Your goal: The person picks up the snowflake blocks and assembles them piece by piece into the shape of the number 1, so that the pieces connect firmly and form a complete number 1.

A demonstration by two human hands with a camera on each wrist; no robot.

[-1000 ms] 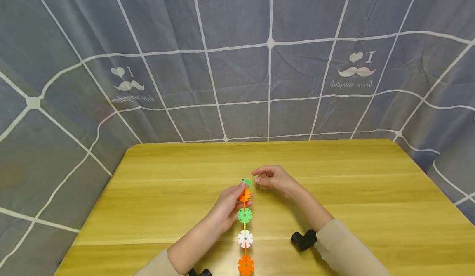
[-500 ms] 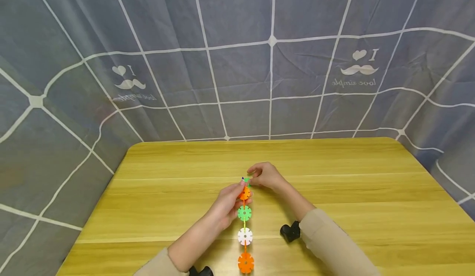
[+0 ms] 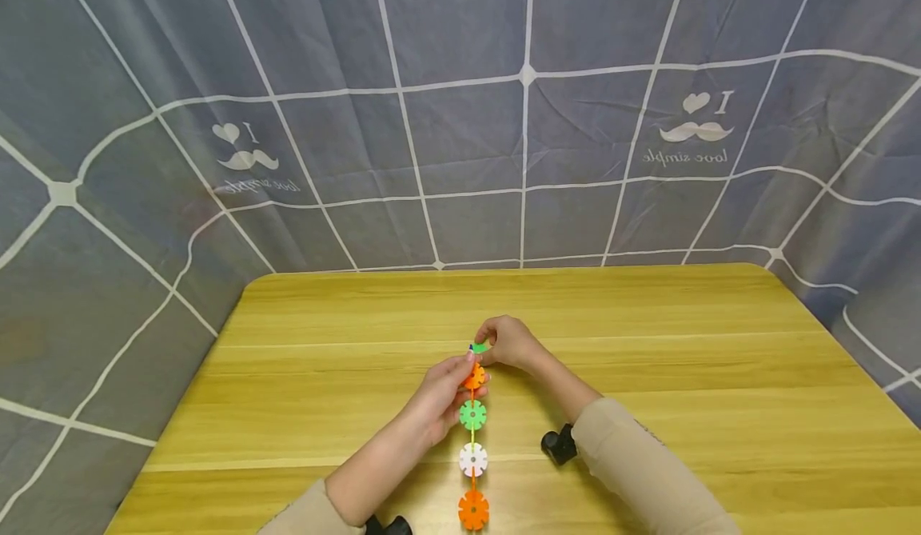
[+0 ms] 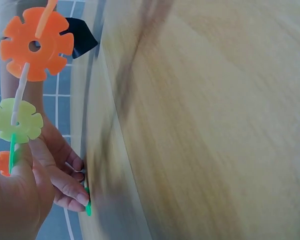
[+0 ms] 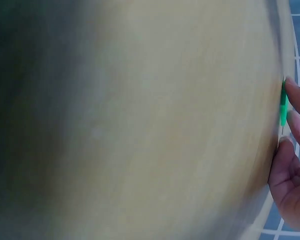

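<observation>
A chain of slotted plastic snowflake discs runs toward me in the head view: an orange disc, a green disc, a white disc and a nearest orange disc, with discs edge-on between them. My left hand grips its far end, thumb on top; a small blue tip shows beyond the thumb. Just past it, my right hand pinches a loose green disc between thumb and fingers. This green disc appears edge-on against the table in the right wrist view.
The wood-grain table extends to both sides of the hands. A grey curtain with white grid lines hangs behind it. Black wrist cameras, one at the right sleeve, hang near the forearms.
My right hand has moved left to the loose green disc and taken hold of it. The disc has tilted from face-up to nearly edge-on. My left hand keeps its grip on the chain.
</observation>
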